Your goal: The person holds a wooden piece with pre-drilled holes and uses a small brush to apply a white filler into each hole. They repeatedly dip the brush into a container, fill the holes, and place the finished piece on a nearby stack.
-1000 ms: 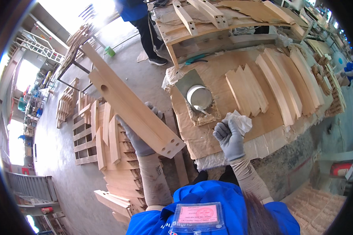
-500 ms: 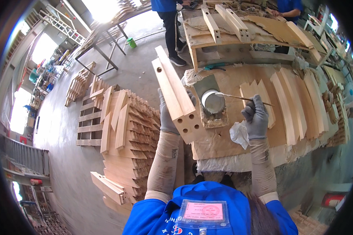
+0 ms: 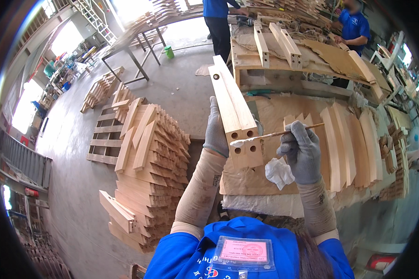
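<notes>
My left hand [image 3: 216,134], in a grey glove, grips a pair of pale wooden bars [image 3: 232,103] held side by side and tilted up. Several round holes show in their near end, and one more sits near the far end. Pinched in my gloved right hand [image 3: 303,151] is a thin brush [image 3: 280,134]. Its white-coated tip lies across the near end of the bars, among the holes. A crumpled white cloth [image 3: 279,173] rests just left of my right hand. The bars hide most of the pot behind them.
Shaped wooden pieces [image 3: 342,144] lie on the brown-covered table [image 3: 277,107] at right. On my left stands a tall stack of wooden parts [image 3: 149,186] by a pallet [image 3: 104,142]. Two co-workers in blue stand around the far workbench [image 3: 246,58].
The brush has moved left and down from above the white pot to the bars' holed end. My left hand and the bars have shifted right, now covering most of the pot.
</notes>
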Demonstrator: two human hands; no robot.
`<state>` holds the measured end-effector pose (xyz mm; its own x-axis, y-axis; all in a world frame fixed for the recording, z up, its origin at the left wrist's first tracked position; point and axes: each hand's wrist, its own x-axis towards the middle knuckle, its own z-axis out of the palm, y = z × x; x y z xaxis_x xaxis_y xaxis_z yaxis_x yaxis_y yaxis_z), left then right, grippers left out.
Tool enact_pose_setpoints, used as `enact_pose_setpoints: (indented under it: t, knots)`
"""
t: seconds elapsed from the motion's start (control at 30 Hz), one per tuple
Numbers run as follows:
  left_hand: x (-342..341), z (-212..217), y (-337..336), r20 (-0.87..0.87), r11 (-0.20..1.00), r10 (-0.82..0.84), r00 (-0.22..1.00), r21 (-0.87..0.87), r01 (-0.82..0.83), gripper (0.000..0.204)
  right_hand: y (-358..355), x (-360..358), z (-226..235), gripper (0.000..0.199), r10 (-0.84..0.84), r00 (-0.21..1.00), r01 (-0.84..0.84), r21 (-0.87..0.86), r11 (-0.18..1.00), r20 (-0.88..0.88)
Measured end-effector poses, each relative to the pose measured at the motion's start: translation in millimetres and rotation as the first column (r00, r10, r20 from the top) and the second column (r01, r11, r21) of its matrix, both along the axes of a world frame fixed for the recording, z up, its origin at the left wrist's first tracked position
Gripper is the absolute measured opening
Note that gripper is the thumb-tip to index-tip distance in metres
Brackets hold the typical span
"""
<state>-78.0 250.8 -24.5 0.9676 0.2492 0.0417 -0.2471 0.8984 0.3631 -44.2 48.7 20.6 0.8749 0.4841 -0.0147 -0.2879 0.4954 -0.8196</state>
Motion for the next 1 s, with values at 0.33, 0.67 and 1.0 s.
enact_pose_setpoints:
  t: [0.33,0.67,1.0]
  knots:
    - [-11,16,-15,0.09,0.999,-0.039,0.995,0.011,0.039,0.056,-17,12,3,0.015,0.183,0.961,-0.192,0.023,0.981,0.207]
    - [-16,27,-18,0.172,1.0,-0.028,0.985,0.012,0.027,0.046,-34,14,4,0.013,0.308,0.911,-0.319,-0.008,0.948,0.275]
    - [-17,28,-15,0.219,0.991,0.055,0.974,0.106,-0.079,0.038,-50,4,4,0.014,0.369,0.909,-0.363,-0.065,0.929,0.195]
